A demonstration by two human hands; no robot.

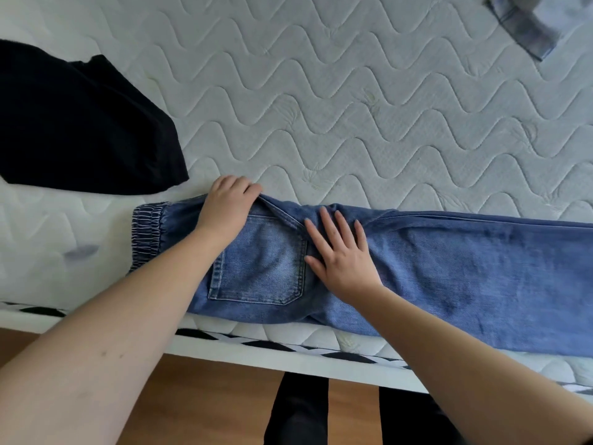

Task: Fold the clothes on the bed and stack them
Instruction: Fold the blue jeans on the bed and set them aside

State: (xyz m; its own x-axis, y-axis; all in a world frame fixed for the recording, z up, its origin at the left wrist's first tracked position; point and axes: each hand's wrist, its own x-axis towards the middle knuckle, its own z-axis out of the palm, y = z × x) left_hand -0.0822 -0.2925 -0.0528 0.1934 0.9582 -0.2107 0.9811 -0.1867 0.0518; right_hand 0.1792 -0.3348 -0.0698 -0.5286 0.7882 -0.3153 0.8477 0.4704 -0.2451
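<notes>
Black garment (pixel 80 123), soft and matte, lies crumpled at upper left of frame on white quilted mattress (pixel 353 107) with wavy stitching. Blue denim jeans (pixel 449 271) lie flat along lower edge of mattress, from centre-left to right border; gathered elastic waistband (pixel 149 232) at left end, square back pocket (pixel 260 261) facing up. Left hand (pixel 227 207) curled over top fold of jeans, gripping cloth. Right hand (pixel 340 255) flat on denim, fingers spread, just right of pocket. Grey faded cloth (pixel 526 30) at upper right corner.
</notes>
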